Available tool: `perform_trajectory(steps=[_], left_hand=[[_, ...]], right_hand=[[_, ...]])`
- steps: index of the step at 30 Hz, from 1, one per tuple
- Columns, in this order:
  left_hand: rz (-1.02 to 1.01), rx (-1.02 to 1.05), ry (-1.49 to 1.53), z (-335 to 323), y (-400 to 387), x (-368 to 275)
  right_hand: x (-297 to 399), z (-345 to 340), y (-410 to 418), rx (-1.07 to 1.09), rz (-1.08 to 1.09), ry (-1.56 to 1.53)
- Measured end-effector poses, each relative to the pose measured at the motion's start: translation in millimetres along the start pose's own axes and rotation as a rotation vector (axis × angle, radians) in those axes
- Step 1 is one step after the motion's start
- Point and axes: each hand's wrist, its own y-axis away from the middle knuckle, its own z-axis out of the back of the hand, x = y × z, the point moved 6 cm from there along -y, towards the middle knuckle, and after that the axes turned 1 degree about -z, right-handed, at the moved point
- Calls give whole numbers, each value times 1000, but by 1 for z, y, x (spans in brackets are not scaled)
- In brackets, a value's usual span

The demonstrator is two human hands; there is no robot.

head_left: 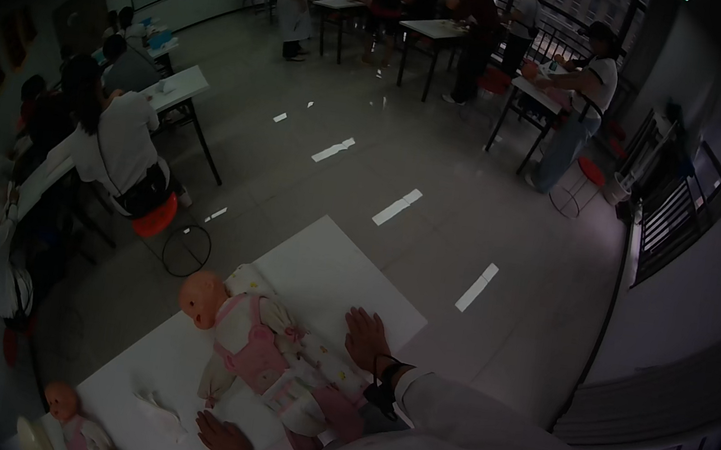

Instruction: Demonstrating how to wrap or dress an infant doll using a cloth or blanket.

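A baby doll point(264, 345) in pink overalls and a pale long-sleeved top lies on its back on a white table point(321, 261). Partly beneath it is a white cloth with a small coloured print point(329, 361). My right hand point(367, 340) rests palm down on the tabletop, beside the printed cloth near the doll's legs. On the doll's other side, my left hand point(224, 440) lies flat near its sleeve end, fingers apart. Neither hand holds anything. A crumpled white cloth or garment point(161, 414) lies to the left of my left hand.
A second doll point(76, 423) lies at the lower left, near a pale rounded object point(32, 438). Several people sit at tables point(180, 88) on the left; others stand at tables point(434, 28) farther back. Red-topped stools point(155, 215) stand on the tiled floor point(309, 198).
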Motion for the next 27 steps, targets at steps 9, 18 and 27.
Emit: perform_trajectory(steps=[9,18,27], left_hand=[[10,-7,-20,-1,-1,-3],[-36,-61,-53,-6,2,4],[-29,-44,-49,-10,0,5]], right_hand=[[-1,0,-2,15,-15,21],[2,-1,-2,22,-6,50],[2,2,-2,16,-11,46]])
